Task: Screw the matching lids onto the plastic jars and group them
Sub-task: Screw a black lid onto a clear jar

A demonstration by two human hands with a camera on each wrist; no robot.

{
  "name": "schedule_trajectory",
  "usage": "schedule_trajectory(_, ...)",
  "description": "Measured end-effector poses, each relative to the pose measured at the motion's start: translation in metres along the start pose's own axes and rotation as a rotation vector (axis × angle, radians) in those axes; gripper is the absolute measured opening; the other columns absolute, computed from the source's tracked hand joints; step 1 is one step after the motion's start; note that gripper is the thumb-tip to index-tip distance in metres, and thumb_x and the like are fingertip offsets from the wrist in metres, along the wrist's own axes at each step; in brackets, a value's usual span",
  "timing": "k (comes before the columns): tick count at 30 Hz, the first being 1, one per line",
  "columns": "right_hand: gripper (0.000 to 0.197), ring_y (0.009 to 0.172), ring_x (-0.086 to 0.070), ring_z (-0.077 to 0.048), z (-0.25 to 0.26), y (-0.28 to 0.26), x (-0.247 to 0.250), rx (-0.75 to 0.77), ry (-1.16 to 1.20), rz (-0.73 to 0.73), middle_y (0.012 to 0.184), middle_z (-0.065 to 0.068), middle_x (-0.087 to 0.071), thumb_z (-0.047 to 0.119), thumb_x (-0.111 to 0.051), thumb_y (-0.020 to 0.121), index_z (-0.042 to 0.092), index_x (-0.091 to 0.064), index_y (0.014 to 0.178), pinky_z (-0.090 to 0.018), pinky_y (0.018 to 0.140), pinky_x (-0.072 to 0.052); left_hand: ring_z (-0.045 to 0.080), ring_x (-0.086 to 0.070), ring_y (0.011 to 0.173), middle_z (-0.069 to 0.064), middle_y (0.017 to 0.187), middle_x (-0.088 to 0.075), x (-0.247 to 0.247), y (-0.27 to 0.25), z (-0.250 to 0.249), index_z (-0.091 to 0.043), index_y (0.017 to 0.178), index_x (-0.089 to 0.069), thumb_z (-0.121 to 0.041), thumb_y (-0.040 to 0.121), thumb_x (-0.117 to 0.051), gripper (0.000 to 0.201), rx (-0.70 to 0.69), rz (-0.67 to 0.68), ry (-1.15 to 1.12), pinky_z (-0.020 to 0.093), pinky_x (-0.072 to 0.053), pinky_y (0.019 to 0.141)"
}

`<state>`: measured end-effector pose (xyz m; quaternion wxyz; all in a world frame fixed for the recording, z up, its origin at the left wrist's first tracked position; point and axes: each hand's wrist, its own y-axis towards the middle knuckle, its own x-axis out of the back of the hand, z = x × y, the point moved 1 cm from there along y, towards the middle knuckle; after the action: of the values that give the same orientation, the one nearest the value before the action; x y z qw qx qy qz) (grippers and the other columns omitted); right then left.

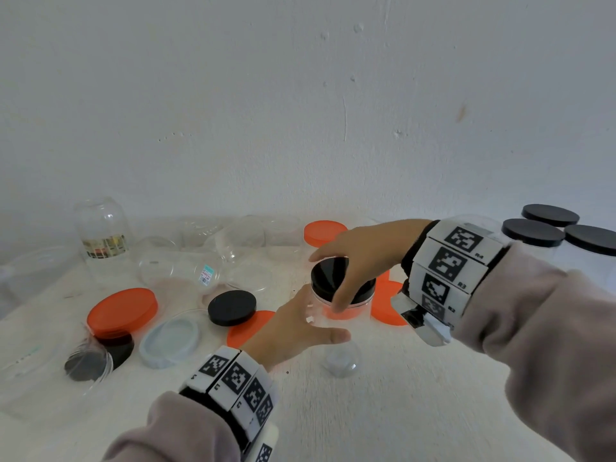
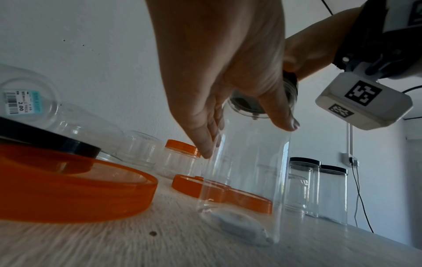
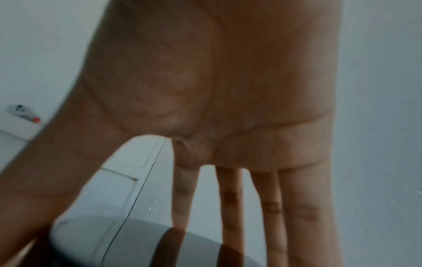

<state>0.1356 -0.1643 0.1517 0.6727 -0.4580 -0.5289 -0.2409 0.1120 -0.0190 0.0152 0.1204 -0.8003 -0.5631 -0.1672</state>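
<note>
A tall clear plastic jar (image 1: 343,358) stands upright at the middle of the table, also seen close in the left wrist view as the jar (image 2: 246,171). A black lid (image 1: 328,275) sits on its mouth. My right hand (image 1: 328,283) comes from the right and grips this lid from above, thumb down its front and fingers over its far rim. My left hand (image 1: 325,316) holds the jar's body, fingers (image 2: 205,144) along the left wall and thumb across the front. The right wrist view shows my right hand (image 3: 146,234) spread over the blurred lid.
Loose on the table to the left lie a black lid (image 1: 232,307), a pale grey lid (image 1: 170,340) and a big orange lid (image 1: 122,311). Flat orange lids (image 1: 388,303) lie behind the jar. Several open clear jars crowd the back; three black-lidded jars (image 1: 533,233) stand far right.
</note>
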Motion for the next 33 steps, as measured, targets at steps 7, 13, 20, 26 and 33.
schedule_trajectory(7, 0.079, 0.112, -0.057, -0.018, 0.0, 0.001, 0.002, 0.053, 0.012, -0.046, 0.13, 0.011, -0.047, 0.063, -0.076, 0.063, 0.044, -0.045, 0.134, -0.038, 0.093, -0.05, 0.002, -0.041, 0.117, -0.021, 0.133, -0.041, -0.001, -0.002, -0.001, -0.045, 0.138, -0.026, -0.042, 0.07, -0.081, 0.088, -0.006, -0.023, 0.005, 0.013, -0.036, 0.085)
schedule_trajectory(13, 0.077, 0.056, -0.053, -0.007, 0.002, 0.007, -0.01, -0.041, 0.004, -0.186, 0.085, 0.007, -0.056, 0.08, -0.061, 0.065, 0.021, -0.054, 0.114, -0.021, 0.05, -0.038, 0.006, -0.038, 0.126, -0.02, 0.136, -0.038, -0.001, -0.003, 0.0, -0.04, 0.139, -0.034, -0.042, 0.071, -0.08, 0.082, -0.002, -0.039, 0.021, 0.019, -0.034, 0.095)
schedule_trajectory(20, 0.088, 0.131, -0.038, -0.017, -0.001, 0.001, 0.003, 0.02, -0.045, 0.043, 0.143, 0.012, -0.037, 0.055, -0.077, 0.069, 0.044, -0.03, 0.142, -0.042, 0.104, -0.039, 0.002, -0.04, 0.12, -0.019, 0.135, -0.042, -0.002, -0.003, -0.001, -0.042, 0.137, -0.028, -0.04, 0.07, -0.081, 0.085, -0.007, -0.04, 0.009, 0.014, -0.034, 0.088)
schedule_trajectory(26, 0.08, 0.118, -0.046, -0.013, -0.001, 0.0, 0.006, 0.068, -0.021, 0.009, 0.135, 0.014, -0.043, 0.056, -0.077, 0.068, 0.044, -0.039, 0.138, -0.039, 0.101, -0.043, 0.002, -0.04, 0.119, -0.021, 0.134, -0.041, -0.003, -0.002, -0.001, -0.045, 0.136, -0.027, -0.043, 0.069, -0.081, 0.086, -0.012, -0.043, 0.016, 0.018, -0.034, 0.093)
schedule_trajectory(33, 0.079, 0.065, -0.05, -0.007, 0.001, 0.007, -0.009, -0.038, -0.042, -0.154, 0.092, 0.004, -0.057, 0.08, -0.06, 0.066, 0.019, -0.053, 0.115, -0.023, 0.053, -0.036, 0.001, -0.04, 0.117, -0.033, 0.117, -0.04, -0.003, -0.002, 0.001, -0.043, 0.127, -0.036, -0.043, 0.07, -0.081, 0.072, -0.004, -0.042, 0.009, 0.011, -0.035, 0.082)
